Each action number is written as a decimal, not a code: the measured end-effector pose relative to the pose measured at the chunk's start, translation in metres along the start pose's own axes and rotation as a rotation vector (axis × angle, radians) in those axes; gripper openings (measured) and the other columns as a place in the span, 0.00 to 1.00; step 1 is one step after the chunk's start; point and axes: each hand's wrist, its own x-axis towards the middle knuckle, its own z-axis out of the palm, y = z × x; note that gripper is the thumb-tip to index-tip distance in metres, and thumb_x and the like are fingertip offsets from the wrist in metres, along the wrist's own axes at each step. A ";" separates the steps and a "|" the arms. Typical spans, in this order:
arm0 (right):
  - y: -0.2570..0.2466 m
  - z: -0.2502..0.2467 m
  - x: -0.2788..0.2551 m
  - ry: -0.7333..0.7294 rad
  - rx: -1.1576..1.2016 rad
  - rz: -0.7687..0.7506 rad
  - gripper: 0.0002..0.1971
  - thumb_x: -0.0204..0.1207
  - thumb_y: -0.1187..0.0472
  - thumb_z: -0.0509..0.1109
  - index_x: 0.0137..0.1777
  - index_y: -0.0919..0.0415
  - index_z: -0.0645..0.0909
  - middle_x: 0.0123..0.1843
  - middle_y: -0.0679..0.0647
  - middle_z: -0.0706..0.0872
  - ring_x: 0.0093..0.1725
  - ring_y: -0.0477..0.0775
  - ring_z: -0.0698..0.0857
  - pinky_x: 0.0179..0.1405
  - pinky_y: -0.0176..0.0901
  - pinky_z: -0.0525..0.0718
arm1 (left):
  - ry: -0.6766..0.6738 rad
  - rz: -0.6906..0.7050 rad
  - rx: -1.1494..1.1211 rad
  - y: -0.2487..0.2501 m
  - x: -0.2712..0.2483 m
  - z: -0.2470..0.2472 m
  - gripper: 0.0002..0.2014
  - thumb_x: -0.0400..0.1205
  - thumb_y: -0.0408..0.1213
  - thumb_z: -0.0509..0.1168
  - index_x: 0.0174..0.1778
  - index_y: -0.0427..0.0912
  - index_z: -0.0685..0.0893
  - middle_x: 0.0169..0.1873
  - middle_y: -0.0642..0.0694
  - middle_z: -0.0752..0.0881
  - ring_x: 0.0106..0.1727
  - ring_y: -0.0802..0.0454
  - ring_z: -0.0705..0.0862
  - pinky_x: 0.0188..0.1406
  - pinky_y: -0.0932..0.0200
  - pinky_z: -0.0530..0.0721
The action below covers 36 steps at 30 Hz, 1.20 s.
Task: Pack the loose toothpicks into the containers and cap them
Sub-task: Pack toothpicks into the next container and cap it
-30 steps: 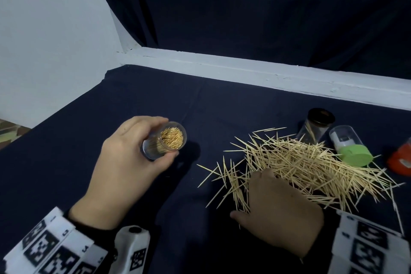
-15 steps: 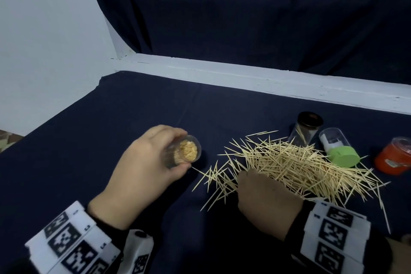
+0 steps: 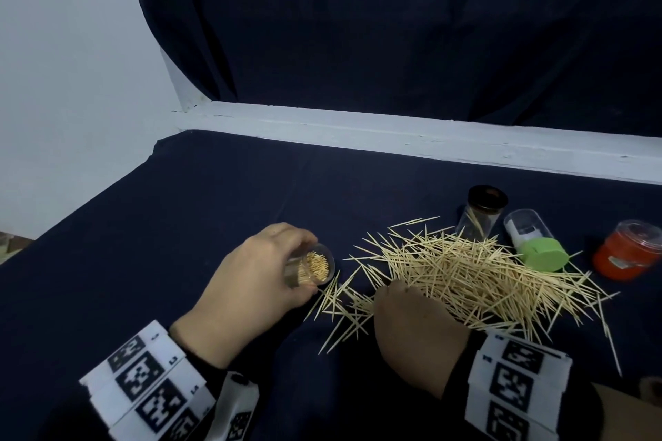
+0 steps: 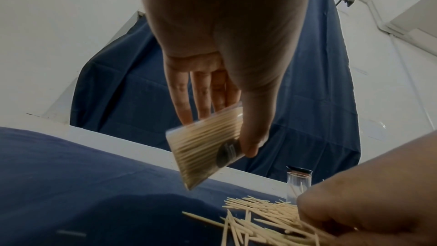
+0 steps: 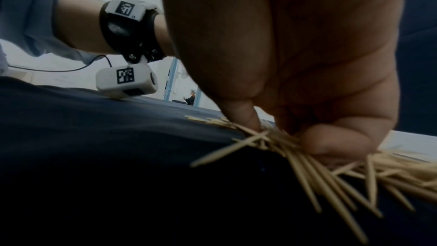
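Clear plastic formed the tube gripped in the left hand, tilted with its open mouth toward the pile of toothpicks on the worktop. The tube was seen nearly full and uncapped. The right hand was pressed onto the near-left edge of the pile, its fingers curled about a small bunch of picks.

Progress was judged early to middling: one tube almost packed, most picks left loose, and no capping shown as done for it. Behind the pile stood a black-rimmed jar holding only a few picks, a green-capped container lying beside it, and an orange jar further right; whether these last two were filled could not be told.

The head view alone showed all containers and the pile's extent. The left wrist view alone showed the tube's side, packed lengthwise with picks and bearing a dark label. The right wrist view alone showed the thumb and fingers closing on the bunch, hidden from above by the back of the hand.
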 end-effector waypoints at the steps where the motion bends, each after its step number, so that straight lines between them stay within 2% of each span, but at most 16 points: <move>1: 0.000 0.001 0.001 0.000 -0.005 0.000 0.17 0.84 0.65 0.49 0.71 0.67 0.66 0.68 0.62 0.72 0.67 0.56 0.76 0.55 0.46 0.79 | -0.008 0.000 0.006 0.000 0.000 0.000 0.25 0.66 0.43 0.79 0.59 0.55 0.82 0.50 0.63 0.79 0.49 0.64 0.79 0.51 0.60 0.81; 6: 0.008 -0.003 0.003 -0.017 0.018 -0.041 0.16 0.83 0.66 0.49 0.70 0.65 0.65 0.67 0.62 0.73 0.66 0.55 0.76 0.57 0.46 0.78 | -0.035 -0.013 0.009 -0.001 0.001 0.000 0.25 0.66 0.43 0.79 0.59 0.55 0.82 0.51 0.63 0.80 0.52 0.63 0.80 0.53 0.58 0.82; 10: 0.021 -0.012 0.000 -0.055 0.032 -0.108 0.14 0.81 0.67 0.53 0.65 0.65 0.67 0.65 0.61 0.74 0.63 0.60 0.78 0.57 0.49 0.77 | -0.047 -0.027 0.022 -0.003 0.001 -0.001 0.25 0.66 0.43 0.79 0.59 0.55 0.82 0.51 0.62 0.80 0.52 0.62 0.80 0.52 0.57 0.82; 13: 0.031 -0.016 -0.001 -0.052 0.089 -0.175 0.06 0.81 0.67 0.54 0.54 0.62 0.71 0.53 0.58 0.74 0.49 0.57 0.78 0.44 0.48 0.74 | -0.049 -0.042 0.014 -0.003 0.001 -0.002 0.25 0.66 0.43 0.79 0.59 0.56 0.82 0.51 0.63 0.79 0.50 0.63 0.80 0.51 0.57 0.82; 14: 0.035 -0.019 0.000 -0.044 0.158 -0.154 0.03 0.82 0.65 0.54 0.49 0.58 0.68 0.47 0.54 0.74 0.42 0.55 0.77 0.39 0.46 0.73 | -0.051 -0.045 0.012 -0.003 0.002 -0.002 0.25 0.66 0.43 0.79 0.59 0.56 0.82 0.50 0.63 0.79 0.49 0.63 0.80 0.51 0.57 0.82; 16: 0.042 -0.022 0.002 -0.031 0.303 -0.140 0.05 0.83 0.60 0.54 0.46 0.55 0.62 0.38 0.49 0.74 0.34 0.50 0.74 0.33 0.46 0.72 | -0.054 -0.047 0.006 -0.002 0.003 -0.001 0.25 0.66 0.43 0.79 0.59 0.56 0.82 0.50 0.63 0.79 0.49 0.63 0.80 0.51 0.58 0.82; 19: 0.044 -0.032 0.002 -0.056 0.369 -0.204 0.07 0.84 0.55 0.52 0.44 0.51 0.60 0.35 0.49 0.74 0.34 0.51 0.75 0.42 0.56 0.77 | -0.065 -0.047 0.002 0.001 0.005 0.001 0.25 0.67 0.43 0.79 0.59 0.57 0.81 0.51 0.64 0.79 0.51 0.64 0.79 0.52 0.59 0.82; 21: 0.041 -0.041 0.000 -0.055 0.360 -0.270 0.06 0.84 0.53 0.51 0.45 0.51 0.60 0.36 0.50 0.75 0.36 0.53 0.76 0.44 0.56 0.78 | -0.077 -0.047 0.002 0.002 0.007 0.001 0.25 0.67 0.44 0.79 0.59 0.58 0.81 0.51 0.65 0.78 0.51 0.64 0.79 0.52 0.59 0.81; 24: 0.037 -0.051 0.000 -0.045 0.314 -0.338 0.05 0.84 0.55 0.52 0.49 0.55 0.63 0.36 0.50 0.73 0.35 0.53 0.74 0.40 0.51 0.74 | -0.080 -0.032 -0.001 0.005 0.008 0.001 0.25 0.67 0.43 0.79 0.59 0.58 0.81 0.51 0.64 0.79 0.50 0.63 0.79 0.52 0.59 0.81; 29: 0.035 -0.059 0.004 0.028 0.284 -0.383 0.08 0.84 0.54 0.52 0.44 0.54 0.62 0.33 0.50 0.73 0.30 0.51 0.73 0.31 0.49 0.71 | -0.067 -0.020 -0.008 0.006 0.011 0.002 0.25 0.66 0.41 0.79 0.59 0.58 0.81 0.51 0.64 0.79 0.52 0.64 0.80 0.54 0.58 0.81; 32: 0.038 -0.064 0.003 0.036 0.306 -0.397 0.09 0.84 0.54 0.52 0.43 0.54 0.62 0.31 0.50 0.73 0.29 0.51 0.73 0.32 0.51 0.73 | -0.060 -0.032 0.004 0.005 0.012 0.002 0.25 0.66 0.41 0.79 0.59 0.57 0.81 0.52 0.62 0.80 0.53 0.62 0.80 0.54 0.56 0.82; 36: 0.039 -0.066 0.002 0.025 0.326 -0.380 0.10 0.84 0.54 0.51 0.40 0.53 0.61 0.31 0.49 0.73 0.29 0.51 0.72 0.31 0.49 0.70 | -0.067 -0.039 0.027 0.006 0.012 0.002 0.25 0.67 0.42 0.78 0.59 0.57 0.81 0.52 0.62 0.79 0.53 0.62 0.80 0.54 0.56 0.82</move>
